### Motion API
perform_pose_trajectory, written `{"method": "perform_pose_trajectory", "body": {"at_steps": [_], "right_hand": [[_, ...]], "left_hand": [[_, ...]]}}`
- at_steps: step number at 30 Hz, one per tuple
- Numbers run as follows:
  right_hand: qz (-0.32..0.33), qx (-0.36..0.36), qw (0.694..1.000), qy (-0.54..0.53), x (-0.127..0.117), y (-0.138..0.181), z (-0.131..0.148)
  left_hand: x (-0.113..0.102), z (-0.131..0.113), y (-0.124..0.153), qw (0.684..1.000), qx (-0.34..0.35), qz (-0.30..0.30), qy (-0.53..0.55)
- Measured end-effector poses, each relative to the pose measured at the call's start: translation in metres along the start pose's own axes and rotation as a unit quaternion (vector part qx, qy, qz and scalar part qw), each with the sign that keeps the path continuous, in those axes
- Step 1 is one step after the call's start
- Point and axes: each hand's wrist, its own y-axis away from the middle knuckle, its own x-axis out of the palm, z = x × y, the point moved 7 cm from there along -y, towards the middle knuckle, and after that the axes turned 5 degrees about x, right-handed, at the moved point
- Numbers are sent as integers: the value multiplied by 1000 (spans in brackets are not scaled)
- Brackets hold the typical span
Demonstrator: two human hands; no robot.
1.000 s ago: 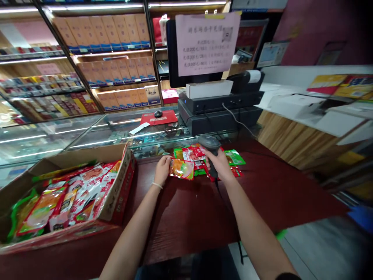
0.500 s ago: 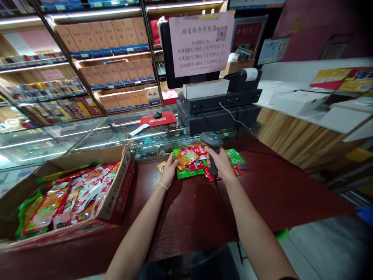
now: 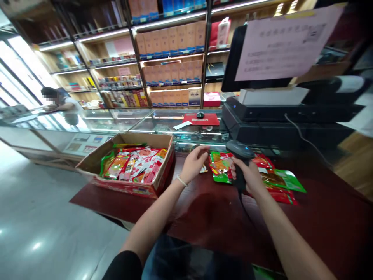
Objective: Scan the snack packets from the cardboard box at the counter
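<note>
A black barcode scanner (image 3: pixel 239 149) is gripped in my right hand (image 3: pixel 250 175), its head pointing away from me over the counter. Under and around it lie several red and green snack packets (image 3: pixel 222 162), some extending to the right. Just left of these packets, my left hand (image 3: pixel 194 165) hovers with its fingers stretched out and nothing visible in it. A small packet (image 3: pixel 204 169) shows partly beside its thumb. Farther left stands an open cardboard box (image 3: pixel 131 189) holding many similar snack packets (image 3: pixel 140 165).
Behind the packets are a glass display case (image 3: pixel 163 126), a red mat (image 3: pixel 211 118) with a mouse, and a monitor (image 3: pixel 233 58) over a black cash register (image 3: pixel 247 130). The scanner's cable hangs toward me. Another person (image 3: pixel 70 105) leans on a counter at far left.
My left hand has let go of the snack packets and moved off to their left. My right hand still holds the scanner. The view has turned left, bringing another person into sight.
</note>
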Motion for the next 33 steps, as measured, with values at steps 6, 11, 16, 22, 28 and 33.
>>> {"method": "perform_pose_trajectory", "body": {"at_steps": [6,11,16,22,28,33], "right_hand": [[103,13,995,3,90,-6,21],[141,10,990,12,150,-17,22],[178,27,982,65,174,-22,5],[173,24,979,104,166,-24,-3],[177,21,979,103,161,-24,-1],[171,1,981,95,155,-25,5]], "left_hand": [[-74,-77,5,992,49,-11,-116],[-177,-92,-18,963,15,-43,-266],[-247,-54,-26,900,-141,20,-412],[-263,1,-8,756,-293,184,-556],[-261,13,0,691,-315,276,-588],[-268,-17,-10,719,-208,190,-635]]}}
